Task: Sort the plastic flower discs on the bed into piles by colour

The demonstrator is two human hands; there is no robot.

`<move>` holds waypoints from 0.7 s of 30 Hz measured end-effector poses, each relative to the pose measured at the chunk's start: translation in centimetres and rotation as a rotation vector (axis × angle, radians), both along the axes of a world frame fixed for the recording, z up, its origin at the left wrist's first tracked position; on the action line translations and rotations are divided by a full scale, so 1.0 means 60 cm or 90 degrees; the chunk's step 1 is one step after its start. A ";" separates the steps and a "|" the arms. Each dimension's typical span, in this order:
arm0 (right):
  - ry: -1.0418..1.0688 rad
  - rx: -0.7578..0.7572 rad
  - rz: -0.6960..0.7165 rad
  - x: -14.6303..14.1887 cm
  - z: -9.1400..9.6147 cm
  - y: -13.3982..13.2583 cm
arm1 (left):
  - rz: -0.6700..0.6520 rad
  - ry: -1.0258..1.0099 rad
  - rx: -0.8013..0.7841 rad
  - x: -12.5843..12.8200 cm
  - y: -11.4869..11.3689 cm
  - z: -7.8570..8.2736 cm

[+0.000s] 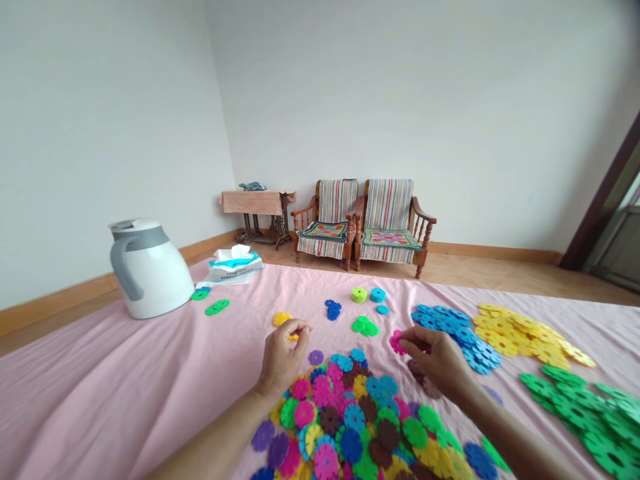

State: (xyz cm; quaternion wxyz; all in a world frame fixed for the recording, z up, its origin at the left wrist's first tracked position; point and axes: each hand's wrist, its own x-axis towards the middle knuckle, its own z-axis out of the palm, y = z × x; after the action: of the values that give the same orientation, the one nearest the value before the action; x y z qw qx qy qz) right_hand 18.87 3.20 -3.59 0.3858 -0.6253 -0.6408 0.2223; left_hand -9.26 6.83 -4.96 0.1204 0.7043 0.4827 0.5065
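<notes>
The right hand (pixel 440 357) grasps a pink disc (pixel 397 342) between thumb and fingertips, over the middle of the cloth (pixel 150 380), with brown discs (pixel 418 371) lying just below the hand. The left hand (pixel 283 357) has its thumb and fingers curled close together; whether it grips anything I cannot tell. Yellow pieces (pixel 281 319) lie right behind it. Between the forearms, a mixed pile (pixel 354 417) spreads toward the cloth's near edge. Toward the right edge lie sorted heaps: blue (pixel 445 323), yellow (pixel 520 333) and, nearest the near right corner, green (pixel 590 413). Near the far edge stand a lime stack (pixel 359 295) and a blue stack (pixel 377 295) side by side, a lone blue disc (pixel 383 310) just in front; navy discs (pixel 333 309) and light-green discs (pixel 365 327) lie nearer the hands. At the far left corner a jug (pixel 155 273) stands upright beside a tissue box (pixel 235 267), two small green groups (pixel 217 307) near its base.
</notes>
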 end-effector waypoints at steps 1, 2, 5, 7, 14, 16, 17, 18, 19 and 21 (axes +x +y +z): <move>-0.013 0.006 -0.029 0.011 -0.002 0.008 | -0.001 0.001 0.000 0.000 0.000 0.000; -0.027 0.013 -0.056 0.022 -0.004 0.015 | -0.001 0.002 0.000 -0.001 0.001 -0.001; -0.058 0.020 -0.108 0.045 -0.010 0.031 | -0.002 0.005 -0.003 -0.002 0.002 -0.002; -0.072 0.020 -0.122 0.054 -0.013 0.034 | 0.000 0.006 -0.005 -0.002 0.003 -0.002; -0.088 0.019 -0.023 0.011 0.013 -0.007 | -0.001 -0.001 -0.011 0.000 0.001 -0.001; -0.073 -0.004 0.093 -0.027 0.031 -0.040 | -0.002 0.000 -0.010 0.000 0.002 -0.002; -0.070 -0.020 0.153 -0.048 0.040 -0.058 | -0.001 0.001 -0.010 0.000 0.002 -0.002; -0.072 -0.034 0.200 -0.067 0.049 -0.075 | 0.000 0.004 -0.011 0.000 0.002 -0.003; -0.084 -0.042 0.232 -0.084 0.056 -0.092 | 0.000 0.008 -0.013 0.000 0.002 -0.003; -0.131 -0.027 0.269 -0.109 0.063 -0.114 | -0.003 0.016 -0.021 0.000 0.002 -0.004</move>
State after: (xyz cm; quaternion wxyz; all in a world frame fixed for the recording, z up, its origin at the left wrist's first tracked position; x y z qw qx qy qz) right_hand 12.33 -3.64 0.21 0.2503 -0.5047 -0.7886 0.2465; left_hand -9.25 6.95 -5.20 0.1268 0.7095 0.4907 0.4896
